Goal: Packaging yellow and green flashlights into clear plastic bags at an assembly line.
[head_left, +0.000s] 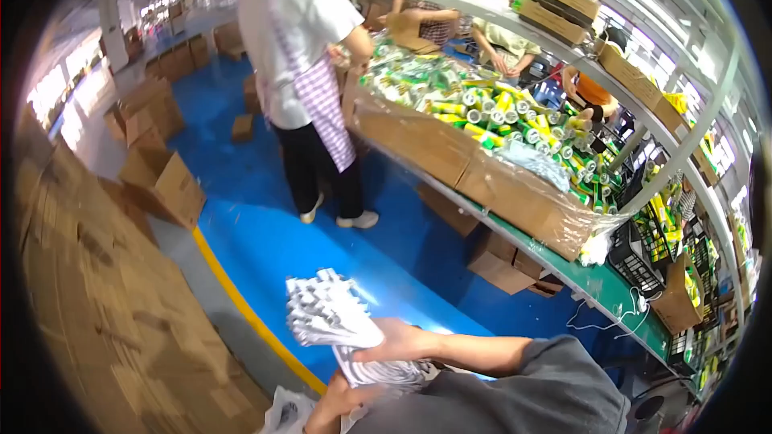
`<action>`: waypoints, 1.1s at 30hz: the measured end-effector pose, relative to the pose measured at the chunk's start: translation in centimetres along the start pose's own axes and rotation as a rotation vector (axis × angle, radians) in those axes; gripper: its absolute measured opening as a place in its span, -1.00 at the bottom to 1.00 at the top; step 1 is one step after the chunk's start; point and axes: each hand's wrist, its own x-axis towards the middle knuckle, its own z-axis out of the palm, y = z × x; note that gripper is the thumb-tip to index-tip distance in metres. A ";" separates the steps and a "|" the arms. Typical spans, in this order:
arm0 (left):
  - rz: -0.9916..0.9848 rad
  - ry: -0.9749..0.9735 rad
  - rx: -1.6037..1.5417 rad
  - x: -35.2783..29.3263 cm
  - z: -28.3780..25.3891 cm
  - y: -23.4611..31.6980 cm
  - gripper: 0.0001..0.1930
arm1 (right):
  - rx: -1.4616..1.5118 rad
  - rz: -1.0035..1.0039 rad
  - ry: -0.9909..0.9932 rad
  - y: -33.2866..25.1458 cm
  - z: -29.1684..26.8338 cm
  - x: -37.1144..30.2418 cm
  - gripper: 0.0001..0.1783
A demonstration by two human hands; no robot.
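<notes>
A thick bundle of white cables [331,313], with many blocky white ends bunched at its top, is held upright in front of my body. My right hand [394,341] is wrapped round its middle from the right, thumb side up. Lower down, my left hand [344,396] is closed on the looped lower part of the same bundle; its fingertips are partly hidden. A crumpled translucent plastic bag [283,411] is beside my left wrist. My grey sleeve covers part of the bundle's lower right side.
Stacked flat cardboard [121,305] fills the left side. A co-worker in a checked apron [322,104] stands ahead at a green-edged workbench [567,269], piled with yellow-green tubes [515,112]. Open cartons [165,189] sit on the blue floor. A black crate [635,261] stands at right.
</notes>
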 end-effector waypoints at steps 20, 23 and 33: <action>0.646 -0.350 0.135 62.2 16.8 25.0 -0.31 | -0.044 -0.687 1.142 -13.5 -46.8 -16.9 -0.17; 0.959 -0.317 0.118 72.1 17.6 29.6 -0.41 | -0.325 -0.665 1.153 -19.5 -51.6 -12.6 -0.18; 1.127 0.278 0.990 107.5 17.6 38.9 -0.36 | -0.316 -0.594 1.156 -22.1 -55.1 -5.8 -0.26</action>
